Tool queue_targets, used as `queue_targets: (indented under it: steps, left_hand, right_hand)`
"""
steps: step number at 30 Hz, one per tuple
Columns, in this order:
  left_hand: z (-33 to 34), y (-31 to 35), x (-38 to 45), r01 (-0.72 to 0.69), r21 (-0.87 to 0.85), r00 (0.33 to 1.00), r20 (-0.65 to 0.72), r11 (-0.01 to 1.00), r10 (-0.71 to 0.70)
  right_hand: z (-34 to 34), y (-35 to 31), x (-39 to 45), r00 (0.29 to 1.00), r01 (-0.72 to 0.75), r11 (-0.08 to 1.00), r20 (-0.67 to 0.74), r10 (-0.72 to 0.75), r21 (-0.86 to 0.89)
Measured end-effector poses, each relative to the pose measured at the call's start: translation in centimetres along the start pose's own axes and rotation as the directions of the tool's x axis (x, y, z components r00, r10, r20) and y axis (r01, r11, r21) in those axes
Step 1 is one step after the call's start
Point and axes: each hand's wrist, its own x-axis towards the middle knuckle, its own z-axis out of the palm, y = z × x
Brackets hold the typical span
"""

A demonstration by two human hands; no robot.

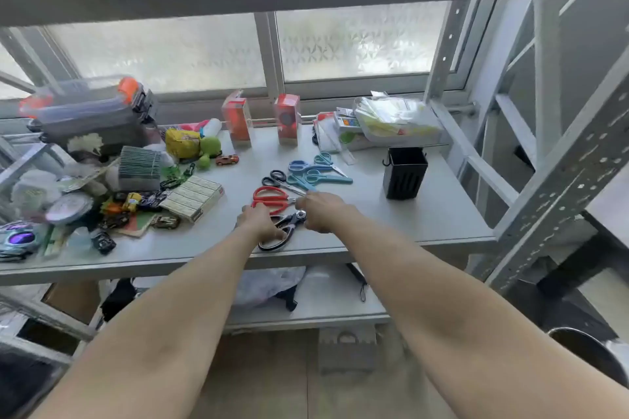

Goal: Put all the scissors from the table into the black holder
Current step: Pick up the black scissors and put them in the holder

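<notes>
Several scissors lie in the middle of the grey table (425,214): a black-handled heavy pair (282,231) nearest me, a red-handled pair (269,197), a small black-handled pair (277,177) and blue and teal pairs (313,173) behind. My left hand (260,223) rests on the handles of the heavy black pair. My right hand (320,211) touches the blade end of the same pair, close to the red pair's tips; whether either hand grips is hidden. The black holder (404,173) stands upright to the right, nothing visible in it.
Toys, small cars, a box of staples (192,196) and a clear storage bin (92,112) crowd the left side. Two orange boxes (262,121) stand at the back. A tray of papers (394,121) sits behind the holder. Metal shelf posts (561,187) rise on the right.
</notes>
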Motion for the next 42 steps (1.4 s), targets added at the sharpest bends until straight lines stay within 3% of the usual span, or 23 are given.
queue_targets:
  steps: [12, 16, 22, 25, 28, 36, 39, 42]
  left_hand:
    - [0.8, -0.6, 1.6, 0.048, 0.218, 0.999, -0.01, 0.975, -0.047]
    - [1.6, -0.6, 1.6, 0.055, 0.019, 0.998, -0.009, 0.998, -0.055]
    - [2.0, -0.1, 1.3, -0.067, -0.295, 0.997, -0.062, 0.953, 0.051]
    - [0.0, 1.4, 1.0, -0.157, -0.59, 0.987, -0.065, 0.792, 0.147]
    - [-3.3, 3.7, 0.5, -0.218, -0.767, 0.973, -0.125, 0.604, 0.193]
    - [-9.0, 11.8, -0.7, -0.35, -0.906, 0.924, -0.291, 0.239, 0.249]
    - [-7.1, 14.7, -0.2, -0.308, -0.921, 0.93, -0.239, 0.24, 0.278]
    - [-4.0, 17.6, 0.1, -0.306, -0.854, 0.932, -0.177, 0.421, 0.317]
  right_hand:
    - [2.3, -0.4, 1.7, 0.998, 0.049, 0.994, -0.032, -0.052, -0.1]
    - [2.8, 0.1, 1.9, 0.996, 0.041, 0.996, -0.077, -0.048, -0.083]
    - [2.5, 2.1, 1.0, 0.987, 0.124, 0.99, -0.092, -0.129, -0.064]
    - [1.3, 4.0, 0.3, 0.981, 0.135, 0.991, -0.142, -0.133, 0.003]
    - [-1.1, 5.6, -0.1, 0.968, 0.108, 0.989, -0.238, -0.082, 0.1]
    - [-9.7, 10.4, -1.5, 0.842, 0.095, 0.95, -0.534, 0.082, 0.297]
    - [-11.2, 13.3, -2.5, 0.788, 0.066, 0.924, -0.588, 0.183, 0.376]
    - [-11.9, 15.9, -3.7, 0.732, 0.072, 0.86, -0.612, 0.299, 0.506]
